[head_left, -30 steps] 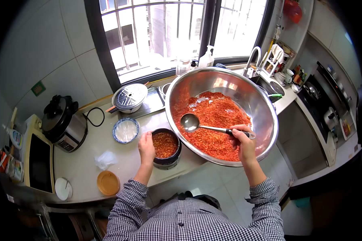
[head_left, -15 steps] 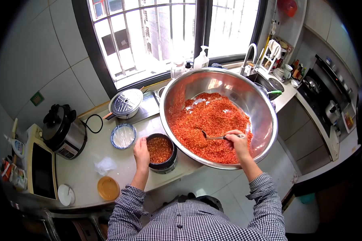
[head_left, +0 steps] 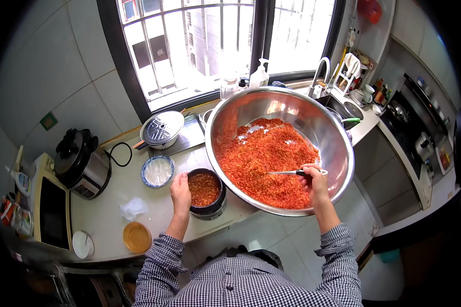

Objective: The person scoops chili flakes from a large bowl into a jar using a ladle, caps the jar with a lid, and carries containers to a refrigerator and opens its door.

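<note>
A large steel bowl holds a heap of chopped red chili. My right hand grips a spoon by its dark, white-ended handle, and the bowl of the spoon is sunk in the chili. Left of the bowl, on the counter, stands a dark round jar, filled nearly to its rim with the same kind of red chili. Around the jar's left side my left hand is curled; part of its fingers is hidden.
Left of the jar lie a plastic-covered blue-rimmed bowl, a crumpled plastic bag, an orange lid and a white round container. A lidded pot, a pressure cooker and a microwave stand behind. The sink is at right.
My right hand has shifted slightly right and the spoon has turned, its head now buried deeper in the chili. The left hand still rests on the jar.
</note>
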The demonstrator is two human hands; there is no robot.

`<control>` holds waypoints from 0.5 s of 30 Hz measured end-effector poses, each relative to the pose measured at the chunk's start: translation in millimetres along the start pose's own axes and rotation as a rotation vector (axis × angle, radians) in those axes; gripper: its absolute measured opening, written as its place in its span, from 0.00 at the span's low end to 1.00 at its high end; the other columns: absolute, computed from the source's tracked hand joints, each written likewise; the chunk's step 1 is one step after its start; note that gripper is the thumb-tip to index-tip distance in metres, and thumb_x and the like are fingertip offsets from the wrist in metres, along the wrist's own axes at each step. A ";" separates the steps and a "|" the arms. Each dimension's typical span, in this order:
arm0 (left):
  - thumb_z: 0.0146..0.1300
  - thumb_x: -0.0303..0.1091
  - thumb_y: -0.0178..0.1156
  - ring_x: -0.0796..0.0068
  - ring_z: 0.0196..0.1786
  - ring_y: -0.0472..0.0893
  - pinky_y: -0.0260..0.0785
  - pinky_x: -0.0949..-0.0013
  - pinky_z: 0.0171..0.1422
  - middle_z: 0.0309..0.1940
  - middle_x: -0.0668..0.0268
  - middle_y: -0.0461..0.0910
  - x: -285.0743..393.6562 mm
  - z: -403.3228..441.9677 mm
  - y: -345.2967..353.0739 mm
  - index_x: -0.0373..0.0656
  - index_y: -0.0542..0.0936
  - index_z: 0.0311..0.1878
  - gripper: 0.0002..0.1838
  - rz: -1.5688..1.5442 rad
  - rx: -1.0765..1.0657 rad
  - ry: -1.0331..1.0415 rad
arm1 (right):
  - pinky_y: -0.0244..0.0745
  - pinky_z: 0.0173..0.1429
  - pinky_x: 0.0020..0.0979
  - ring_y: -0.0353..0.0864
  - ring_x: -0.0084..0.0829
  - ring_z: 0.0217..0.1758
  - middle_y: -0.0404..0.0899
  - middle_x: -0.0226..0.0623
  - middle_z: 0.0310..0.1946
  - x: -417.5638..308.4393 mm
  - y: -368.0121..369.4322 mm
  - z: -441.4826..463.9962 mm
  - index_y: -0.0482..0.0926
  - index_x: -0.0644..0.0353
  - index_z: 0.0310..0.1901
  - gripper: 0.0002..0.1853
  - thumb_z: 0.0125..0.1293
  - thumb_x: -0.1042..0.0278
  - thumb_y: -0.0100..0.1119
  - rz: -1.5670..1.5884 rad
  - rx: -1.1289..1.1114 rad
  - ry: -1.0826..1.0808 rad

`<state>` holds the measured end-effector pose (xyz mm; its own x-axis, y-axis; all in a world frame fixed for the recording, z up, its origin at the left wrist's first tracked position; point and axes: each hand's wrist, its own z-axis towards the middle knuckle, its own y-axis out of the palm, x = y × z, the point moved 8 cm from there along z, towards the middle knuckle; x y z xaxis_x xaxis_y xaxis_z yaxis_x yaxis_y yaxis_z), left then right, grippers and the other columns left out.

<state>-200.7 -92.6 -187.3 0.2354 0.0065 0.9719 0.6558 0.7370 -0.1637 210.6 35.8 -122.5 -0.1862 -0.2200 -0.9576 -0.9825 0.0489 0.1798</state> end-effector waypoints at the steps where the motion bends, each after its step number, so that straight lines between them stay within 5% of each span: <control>1: 0.69 0.39 0.48 0.75 0.36 0.75 0.67 0.70 0.44 0.30 0.61 0.80 -2.7 0.3 -0.1 0.34 0.78 0.43 0.17 -0.017 0.005 0.000 | 0.60 0.13 0.19 0.70 0.19 0.13 0.76 0.34 0.17 -2.1 2.0 -1.4 0.77 0.61 0.34 0.06 0.56 0.73 0.52 0.004 -0.006 0.001; 15: 0.69 0.42 0.48 0.67 0.31 0.75 0.67 0.66 0.40 0.27 0.55 0.77 8.3 -4.3 -1.3 0.36 0.78 0.42 0.17 0.078 0.025 0.010 | 0.59 0.11 0.16 0.70 0.17 0.12 0.76 0.34 0.16 -64.7 65.8 -32.4 0.78 0.63 0.32 0.06 0.55 0.73 0.52 -0.041 -0.166 -0.102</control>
<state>-196.5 -96.4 -179.8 0.2926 0.0577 0.9545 0.6169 0.7513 -0.2345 157.8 21.6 -41.4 -0.1526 -0.1178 -0.9812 -0.9785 -0.1212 0.1667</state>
